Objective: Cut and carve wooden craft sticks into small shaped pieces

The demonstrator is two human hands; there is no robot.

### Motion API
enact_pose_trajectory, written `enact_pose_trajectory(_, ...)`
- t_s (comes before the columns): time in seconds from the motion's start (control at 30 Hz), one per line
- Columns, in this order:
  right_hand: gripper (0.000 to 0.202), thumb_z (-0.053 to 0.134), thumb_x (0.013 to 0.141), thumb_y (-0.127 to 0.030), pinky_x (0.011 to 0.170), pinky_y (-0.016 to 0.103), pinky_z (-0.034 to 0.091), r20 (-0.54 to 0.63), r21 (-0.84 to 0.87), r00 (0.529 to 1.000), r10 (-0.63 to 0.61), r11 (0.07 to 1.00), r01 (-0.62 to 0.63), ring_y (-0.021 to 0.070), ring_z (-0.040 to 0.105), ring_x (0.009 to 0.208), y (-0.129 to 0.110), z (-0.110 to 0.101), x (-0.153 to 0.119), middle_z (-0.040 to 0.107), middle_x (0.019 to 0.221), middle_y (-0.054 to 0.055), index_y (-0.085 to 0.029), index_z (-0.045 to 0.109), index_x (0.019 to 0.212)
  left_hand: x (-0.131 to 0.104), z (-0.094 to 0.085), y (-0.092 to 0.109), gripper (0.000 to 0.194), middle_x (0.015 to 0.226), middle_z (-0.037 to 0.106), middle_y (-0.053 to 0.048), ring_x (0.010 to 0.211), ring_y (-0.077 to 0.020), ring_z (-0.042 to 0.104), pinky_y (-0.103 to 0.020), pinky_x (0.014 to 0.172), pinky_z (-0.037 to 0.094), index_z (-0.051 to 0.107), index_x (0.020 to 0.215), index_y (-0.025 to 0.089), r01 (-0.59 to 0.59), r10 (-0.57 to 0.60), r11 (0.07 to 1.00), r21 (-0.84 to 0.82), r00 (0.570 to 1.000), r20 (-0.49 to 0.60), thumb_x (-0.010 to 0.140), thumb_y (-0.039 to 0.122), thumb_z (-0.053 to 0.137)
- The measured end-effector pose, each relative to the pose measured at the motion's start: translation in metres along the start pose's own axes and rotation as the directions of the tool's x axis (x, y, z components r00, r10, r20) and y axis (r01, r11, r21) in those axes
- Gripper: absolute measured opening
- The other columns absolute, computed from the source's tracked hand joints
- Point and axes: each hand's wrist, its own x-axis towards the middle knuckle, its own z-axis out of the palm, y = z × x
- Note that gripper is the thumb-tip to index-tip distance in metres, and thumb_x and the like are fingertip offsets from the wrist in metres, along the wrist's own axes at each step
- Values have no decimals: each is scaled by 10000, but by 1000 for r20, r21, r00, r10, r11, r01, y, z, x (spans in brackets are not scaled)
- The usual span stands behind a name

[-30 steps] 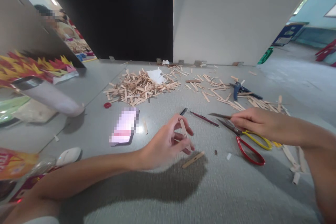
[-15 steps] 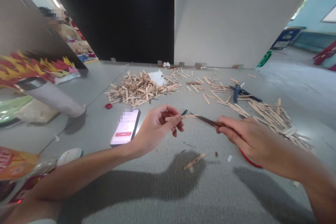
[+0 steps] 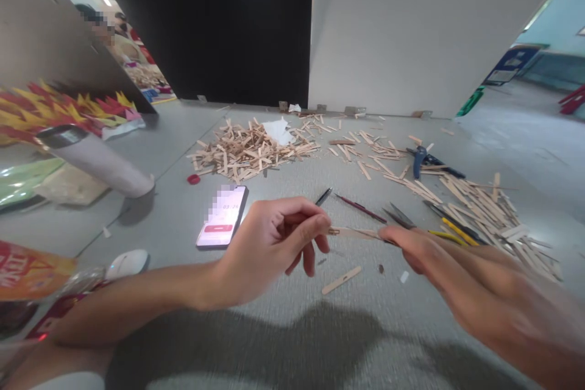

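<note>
My left hand [image 3: 290, 234] pinches one end of a thin wooden strip [image 3: 351, 233] between thumb and fingertips, with the other fingers loosely curled. A small dark mark or notch shows on the strip by my fingertips. At the strip's other end is my right hand [image 3: 452, 280], its fingers closed around a slim, dark, pointed tool whose tip lies along the strip. Most of that tool is hidden by my fingers, so its kind is unclear. Below the strip, a flat wooden stick [image 3: 342, 280] with a small slot lies on the table.
Loose wooden sticks form a pile [image 3: 247, 149] at the back and another heap [image 3: 498, 213] at right. Metal blades [image 3: 399, 216], yellow-handled pliers [image 3: 457, 231], a blue clamp-like tool [image 3: 419, 161] and a dark red pen-like rod [image 3: 361, 207] lie about. A phone [image 3: 223, 217] and tumbler [image 3: 98, 161] are left.
Both hands have come lower and nearer with the strip. My right hand has moved closer to its end, uncovering the blades, the yellow-handled pliers and the dark red rod. The view has shifted slightly.
</note>
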Motion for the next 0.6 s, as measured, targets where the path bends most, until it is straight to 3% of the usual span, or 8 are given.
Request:
enact_pose_trajectory(0.13, 724, 394, 950, -65, 616, 395, 619, -58, -163, 976, -212, 966, 200, 312, 819, 807, -2, 2, -2, 831, 1232, 82, -356, 428, 1612, -2, 1, 0, 215, 693, 728, -2, 451, -84, 654, -132, 359, 370, 731, 858, 163, -10, 11, 1000, 27, 1000, -10, 1022, 291, 678)
enact_pose_trajectory(0.33, 687, 268, 1081, -139, 660, 410, 599, -132, -286, 960, -247, 937, 202, 303, 781, 757, 0, 9, -6, 826, 1126, 107, -355, 246, 1733, -4, 2, 1, 215, 699, 743, -2, 441, -74, 645, -137, 362, 385, 756, 846, 168, -81, 85, 991, 105, 996, -37, 1022, 251, 665)
enact_pose_trajectory(0.6, 668, 218, 1078, -137, 609, 396, 561, -129, -354, 957, -259, 914, 200, 278, 732, 663, -3, 7, 0, 811, 924, 83, -366, 404, 1678, -6, 2, 0, 225, 706, 760, -10, 431, -82, 639, -145, 351, 397, 759, 855, 178, -83, 91, 985, 154, 995, -50, 1025, 308, 689)
